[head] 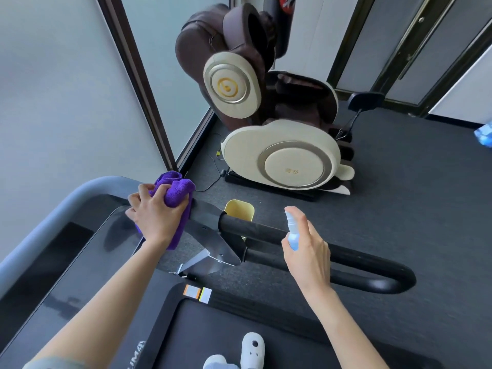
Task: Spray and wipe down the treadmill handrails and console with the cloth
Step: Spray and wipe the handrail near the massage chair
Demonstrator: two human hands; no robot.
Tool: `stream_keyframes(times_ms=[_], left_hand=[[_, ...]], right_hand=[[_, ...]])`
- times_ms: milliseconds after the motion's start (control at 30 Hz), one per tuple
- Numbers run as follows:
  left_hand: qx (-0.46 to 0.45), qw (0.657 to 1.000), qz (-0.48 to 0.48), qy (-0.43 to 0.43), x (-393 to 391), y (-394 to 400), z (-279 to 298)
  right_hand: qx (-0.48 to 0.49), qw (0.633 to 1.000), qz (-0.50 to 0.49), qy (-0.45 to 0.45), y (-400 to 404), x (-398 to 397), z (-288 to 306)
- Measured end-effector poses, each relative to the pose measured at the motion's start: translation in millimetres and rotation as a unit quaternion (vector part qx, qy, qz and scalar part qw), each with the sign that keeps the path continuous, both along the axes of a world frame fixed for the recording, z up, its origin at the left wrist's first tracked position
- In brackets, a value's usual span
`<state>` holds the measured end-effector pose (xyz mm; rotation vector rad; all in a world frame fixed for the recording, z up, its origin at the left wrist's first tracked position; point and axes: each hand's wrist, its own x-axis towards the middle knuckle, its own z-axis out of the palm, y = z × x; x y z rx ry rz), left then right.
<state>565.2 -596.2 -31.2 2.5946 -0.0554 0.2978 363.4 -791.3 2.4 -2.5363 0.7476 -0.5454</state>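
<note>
Head cam: I see L hand [157, 217] bunching the purple cloth [174, 194] and pressing it on the treadmill console's [80, 251] right corner, by the handrail [346, 265] joint. R hand [308, 251] is wrapped round a small blue spray bottle [292, 233], upright, nozzle over the black handrail. Massage chair [266, 115] sits beyond on dark carpet; slippers [251, 350] on the belt.
</note>
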Motion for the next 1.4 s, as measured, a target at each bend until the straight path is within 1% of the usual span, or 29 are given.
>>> stream_keyframes(times_ms=[200, 300, 433, 567, 633, 767, 933, 1033, 1133, 1200, 1333, 1400], left_hand=[[0.02, 1.0, -0.009, -0.014, -0.5, -0.8, 0.8], [0.011, 0.999, -0.038, -0.026, -6.7, 0.0, -0.4], [0.01, 0.996, -0.084, -0.042, -20.3, -2.8, -1.7], [0.027, 0.994, -0.094, -0.055, -28.4, -5.2, -0.8], [0.029, 0.994, -0.094, -0.043, -31.7, -5.9, -0.7], [-0.015, 0.993, -0.118, 0.011, -33.1, -3.4, 0.9], [-0.09, 0.988, -0.124, 0.032, -33.3, -3.0, 2.6], [-0.118, 0.983, -0.14, 0.025, -48.2, -7.3, 4.1], [-0.129, 0.98, -0.15, 0.015, -67.9, -13.9, 6.0], [-0.136, 0.979, -0.149, 0.012, -79.6, -18.9, 9.3], [-0.148, 0.98, -0.131, 0.013, -100.8, -28.1, 15.8], [-0.148, 0.983, -0.111, 0.005, -114.8, -32.6, 16.8]], right_hand=[[-0.013, 0.998, -0.046, 0.04, -3.7, -21.3, -1.3], [-0.002, 0.996, -0.075, 0.05, -9.0, -37.3, -4.7], [0.04, 0.993, -0.113, 0.007, -16.0, -54.4, -7.6], [0.035, 0.989, -0.141, -0.007, -16.0, -64.5, -6.8], [0.035, 0.988, -0.153, -0.005, -14.6, -70.7, -5.5], [0.013, 0.984, -0.18, -0.005, -12.0, -89.2, -2.8], [0.022, 0.975, -0.215, 0.041, -12.2, -106.1, 2.8], [0.002, 0.973, -0.231, 0.029, -12.2, -113.7, 7.2], [-0.025, 0.975, -0.218, 0.027, -20.7, -120.0, 8.1], [-0.013, 0.978, -0.208, 0.023, -33.8, -122.4, 6.8], [-0.009, 0.976, -0.215, -0.019, -59.4, -128.9, 5.1], [-0.028, 0.979, -0.204, -0.011, -70.6, -136.1, 2.5]])
